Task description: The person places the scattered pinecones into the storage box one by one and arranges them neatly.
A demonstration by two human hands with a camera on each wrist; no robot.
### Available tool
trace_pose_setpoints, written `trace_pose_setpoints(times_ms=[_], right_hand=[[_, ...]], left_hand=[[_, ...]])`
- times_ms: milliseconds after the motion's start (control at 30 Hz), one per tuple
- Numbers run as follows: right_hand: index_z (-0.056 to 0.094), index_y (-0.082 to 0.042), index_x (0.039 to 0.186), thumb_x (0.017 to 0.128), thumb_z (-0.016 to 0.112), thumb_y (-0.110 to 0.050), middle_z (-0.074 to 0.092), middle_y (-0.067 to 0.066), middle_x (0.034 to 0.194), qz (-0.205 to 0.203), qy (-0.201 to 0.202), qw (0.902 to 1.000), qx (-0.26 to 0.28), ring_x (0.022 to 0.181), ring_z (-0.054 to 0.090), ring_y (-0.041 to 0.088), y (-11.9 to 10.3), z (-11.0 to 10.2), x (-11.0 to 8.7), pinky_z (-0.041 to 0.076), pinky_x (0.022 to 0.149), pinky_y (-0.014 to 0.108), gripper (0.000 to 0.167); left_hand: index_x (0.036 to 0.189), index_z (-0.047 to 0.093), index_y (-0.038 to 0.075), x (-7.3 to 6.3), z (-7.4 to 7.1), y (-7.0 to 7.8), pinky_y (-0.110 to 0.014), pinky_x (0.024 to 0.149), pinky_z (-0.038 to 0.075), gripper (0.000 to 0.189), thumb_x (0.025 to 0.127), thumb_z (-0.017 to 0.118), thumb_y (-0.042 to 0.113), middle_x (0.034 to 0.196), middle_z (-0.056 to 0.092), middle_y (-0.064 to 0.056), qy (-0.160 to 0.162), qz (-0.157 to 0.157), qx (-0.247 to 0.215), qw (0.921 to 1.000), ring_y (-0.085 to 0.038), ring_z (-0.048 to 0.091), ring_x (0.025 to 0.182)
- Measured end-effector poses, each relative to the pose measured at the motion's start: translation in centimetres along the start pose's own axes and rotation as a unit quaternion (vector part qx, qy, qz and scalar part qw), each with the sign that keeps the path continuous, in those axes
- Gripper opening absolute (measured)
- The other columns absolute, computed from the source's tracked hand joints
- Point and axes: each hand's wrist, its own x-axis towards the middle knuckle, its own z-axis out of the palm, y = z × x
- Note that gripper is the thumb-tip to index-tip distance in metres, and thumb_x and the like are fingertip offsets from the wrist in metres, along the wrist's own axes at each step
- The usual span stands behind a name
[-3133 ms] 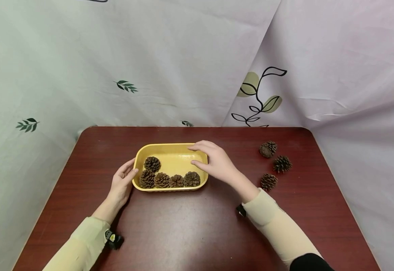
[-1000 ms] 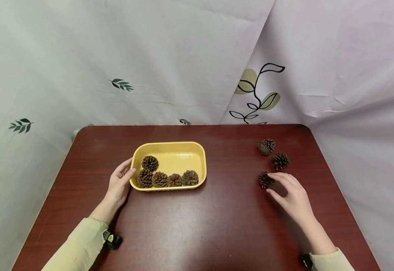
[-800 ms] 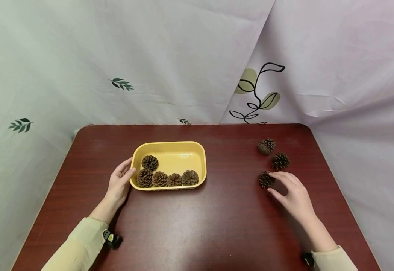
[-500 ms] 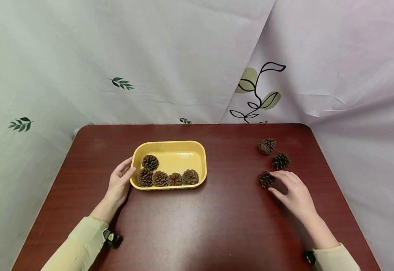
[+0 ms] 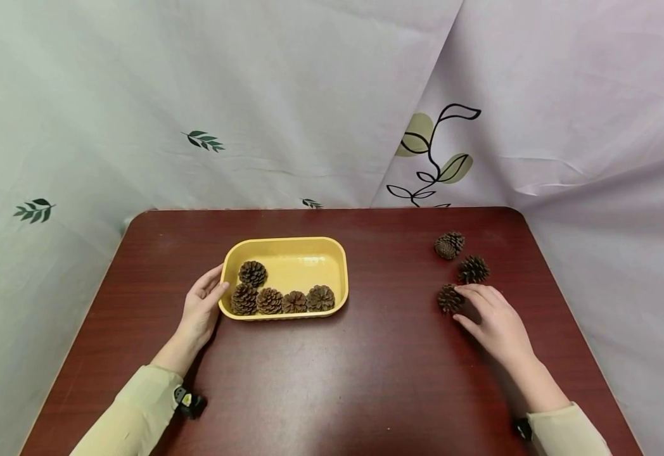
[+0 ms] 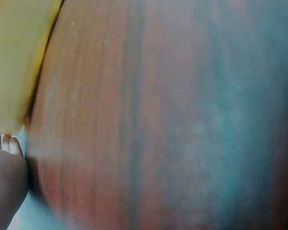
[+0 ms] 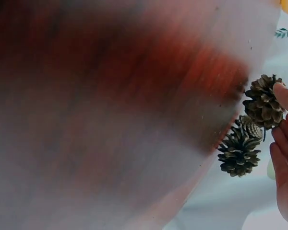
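1. Pale cloth backdrop [image 5: 280, 76] w/ leaf prints hangs along far edge of dark-red table [image 5: 320, 380]; far corners rounded.
2. Wide stretch of tabletop btwn yellow tray [image 5: 294, 275] (L of ctr) & held pine cone [image 5: 449, 298] on R side; more tabletop runs from tray toward near side. R table edge lies beyond R hand [image 5: 497, 323], w/ a strip of tabletop btwn.
3. Tray has five cones [image 5: 270, 301] in it: four in a row along near wall, one behind leftmost; bare floor shows, mostly far R.
4. Held pine cone is just nearside of two loose cones [image 5: 473, 270]; can't tell if it touches tabletop.
5. R hand reaches in from near R, thumb & fingertips pinched on that cone.
6. L hand [image 5: 197, 310] clamped on tray's L end: thumb at rim, fingers along outer wall; forearm slants in from near L.
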Motion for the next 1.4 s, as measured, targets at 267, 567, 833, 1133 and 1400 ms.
trace_pose_setpoints(times_ms=[267,567,833,1133,1400], right_hand=[[0.073,0.001,0.121,0.067,0.097,-0.003,0.072,0.016,0.116,-0.009,0.001,0.9997,-0.021,0.107,0.065,0.036,0.4,0.3,0.4,0.055,0.091,0.049,0.059],[0.073,0.001,0.120,0.069,0.095,-0.002,0.072,0.016,0.115,-0.005,0.002,0.9999,-0.016,0.107,0.066,0.036,0.4,0.4,0.6,0.054,0.090,0.049,0.055],[0.073,0.000,0.120,0.071,0.094,-0.004,0.073,0.016,0.116,0.001,0.010,0.9998,0.019,0.107,0.066,0.035,-0.1,0.9,1.6,0.049,0.095,0.045,0.053],[0.075,-0.002,0.120,0.074,0.093,-0.006,0.074,0.012,0.116,0.009,0.032,0.9962,0.081,0.109,0.066,0.031,-1.5,1.8,4.1,0.047,0.095,0.040,0.050],[0.076,-0.005,0.120,0.076,0.094,-0.007,0.076,0.011,0.115,0.008,0.036,0.9912,0.127,0.110,0.068,0.031,-3.4,3.1,6.8,0.049,0.096,0.042,0.048]], left_hand=[[0.124,0.074,0.023,0.0,-0.1,0.0,-0.017,0.089,0.060,0.042,0.105,0.054,-0.010,0.120,0.077,0.009,-0.001,-0.001,-0.003,1.0000,-0.004,0.072,0.106],[0.125,0.073,0.024,0.0,-0.1,0.0,-0.016,0.090,0.060,0.042,0.105,0.054,-0.009,0.121,0.076,0.010,-0.003,-0.002,0.003,1.0000,-0.003,0.072,0.107],[0.124,0.073,0.024,0.0,-0.1,0.0,-0.017,0.090,0.060,0.043,0.105,0.054,-0.009,0.122,0.076,0.011,-0.004,-0.002,0.003,1.0000,-0.003,0.072,0.108],[0.125,0.074,0.024,-0.1,-0.1,0.0,-0.016,0.090,0.060,0.043,0.105,0.054,-0.009,0.122,0.076,0.011,-0.003,-0.004,0.005,1.0000,-0.002,0.071,0.108],[0.126,0.073,0.024,-0.1,0.0,0.1,-0.016,0.090,0.060,0.042,0.105,0.055,-0.008,0.122,0.076,0.012,0.001,-0.005,0.012,0.9999,-0.002,0.071,0.108]])
